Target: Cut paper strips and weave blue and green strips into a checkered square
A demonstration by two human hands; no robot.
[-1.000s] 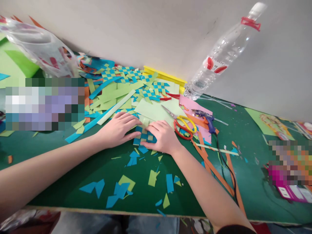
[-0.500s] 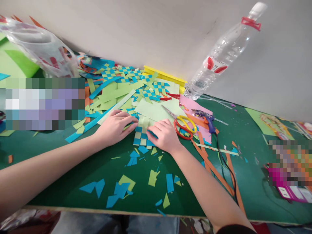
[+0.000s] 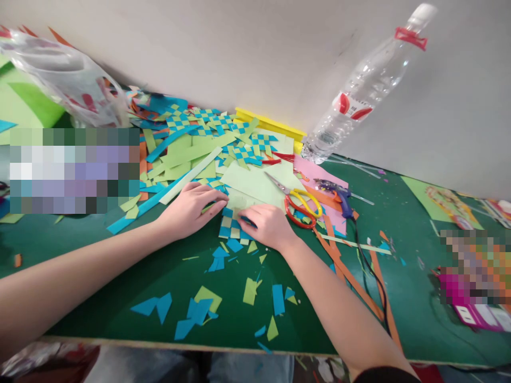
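Note:
Between my two hands a blue-and-green woven paper piece [image 3: 230,224] lies on the table, checkered, with pale green strip ends at its top. My left hand [image 3: 194,208] grips its upper left edge between thumb and fingertips. On the right side, my right hand [image 3: 266,227] has its fingers bent over the weave and hides part of it. Just beyond lies a pale green paper sheet [image 3: 255,178]. Red-and-yellow-handled scissors [image 3: 301,205] rest right of my right hand, their blades over that sheet.
Woven pieces [image 3: 207,119] and loose strips [image 3: 195,151] pile up behind. A clear bottle [image 3: 359,90] stands by the wall. A blue glue gun [image 3: 344,202] with its black cord lies at the right. Blue scraps [image 3: 197,311] are scattered in front; a plastic bag [image 3: 80,80] stands at left.
The pale strip at the weave's top, raised before, now lies flatter. My right fingers have shifted slightly left over the weave, and my left hand has moved slightly right.

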